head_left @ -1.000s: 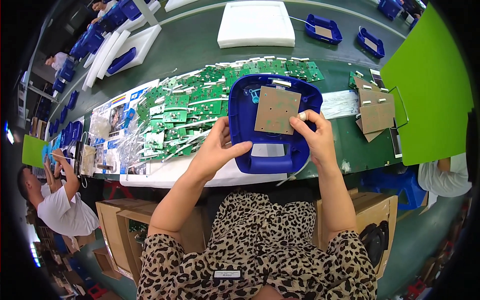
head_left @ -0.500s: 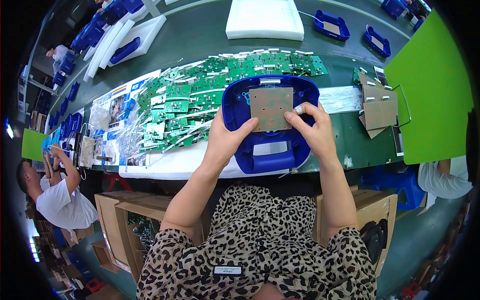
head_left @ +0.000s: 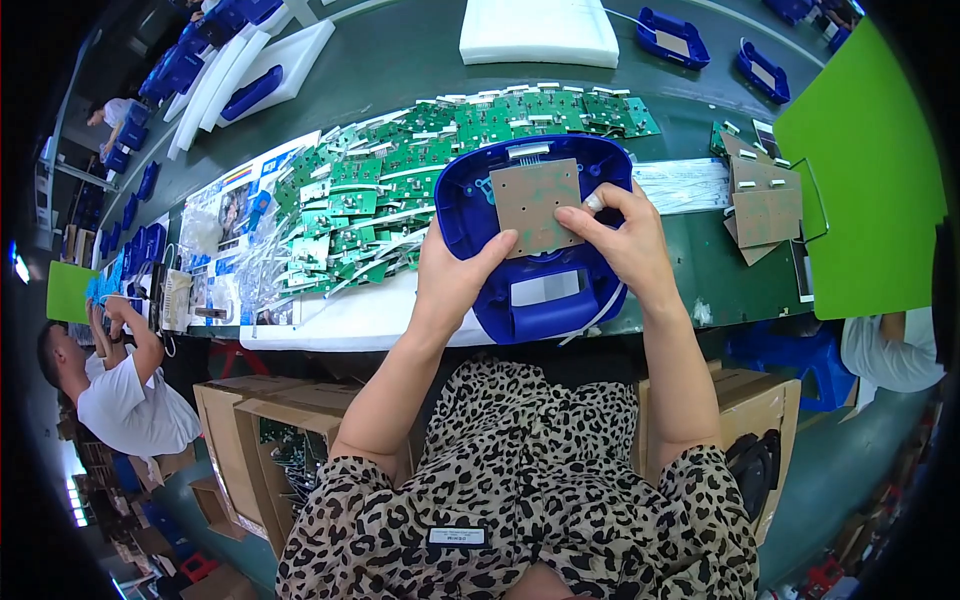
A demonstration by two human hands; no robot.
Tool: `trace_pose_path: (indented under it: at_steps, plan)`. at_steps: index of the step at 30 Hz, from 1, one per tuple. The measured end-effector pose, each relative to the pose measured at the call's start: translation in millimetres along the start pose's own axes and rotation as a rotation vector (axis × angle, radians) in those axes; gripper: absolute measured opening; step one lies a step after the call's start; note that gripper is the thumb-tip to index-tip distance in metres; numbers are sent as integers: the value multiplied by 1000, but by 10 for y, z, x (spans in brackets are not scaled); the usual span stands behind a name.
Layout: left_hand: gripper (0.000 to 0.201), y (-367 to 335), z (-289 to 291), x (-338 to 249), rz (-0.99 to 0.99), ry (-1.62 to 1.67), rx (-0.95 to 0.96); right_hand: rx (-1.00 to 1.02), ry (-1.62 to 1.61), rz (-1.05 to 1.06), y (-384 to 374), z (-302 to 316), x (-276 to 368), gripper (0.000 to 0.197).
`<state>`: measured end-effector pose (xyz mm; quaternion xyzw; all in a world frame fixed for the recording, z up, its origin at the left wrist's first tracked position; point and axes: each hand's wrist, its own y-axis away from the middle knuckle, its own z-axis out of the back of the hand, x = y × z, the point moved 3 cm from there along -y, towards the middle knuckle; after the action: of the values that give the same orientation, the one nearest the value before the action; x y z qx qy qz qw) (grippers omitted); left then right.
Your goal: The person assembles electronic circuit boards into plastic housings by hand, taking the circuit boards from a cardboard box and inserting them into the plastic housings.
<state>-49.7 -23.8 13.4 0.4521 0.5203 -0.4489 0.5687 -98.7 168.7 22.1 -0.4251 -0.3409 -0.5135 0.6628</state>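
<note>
A blue plastic housing (head_left: 552,322) is held up in front of me, tilted slightly, with a rectangular opening in its lower part. Inside its upper half lies a brown square circuit board (head_left: 535,190) with small holes and a white connector (head_left: 529,151) above it. My left hand (head_left: 452,275) grips the left rim, its thumb on the board's lower left corner. My right hand (head_left: 632,242) is closed at the right rim, thumb pressed on the board and a white wrap on one finger. The fingers behind the housing are hidden. A thin white cable (head_left: 600,318) hangs along its lower right side.
Many green circuit boards (head_left: 350,190) with white cables cover the table at left. White cables (head_left: 685,188) and brown boards (head_left: 765,205) lie at right by a green panel (head_left: 860,190). White foam (head_left: 540,32) stands beyond. Cardboard boxes (head_left: 235,450) flank my lap; a co-worker (head_left: 135,395) sits left.
The housing and board have turned a little counterclockwise and shifted slightly up and left. My right thumb has moved inward over the board, and the white cable shows more at the housing's lower right.
</note>
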Motion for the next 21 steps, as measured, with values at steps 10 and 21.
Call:
trace_pose_path:
  at_steps: [10,21]
  plan:
    - [45,37,16,-23,68,260,-28,-111,101,103,92,-81,104,34]
    - [43,-39,108,69,45,169,-25,19,64,-5,1,-189,-24,38]
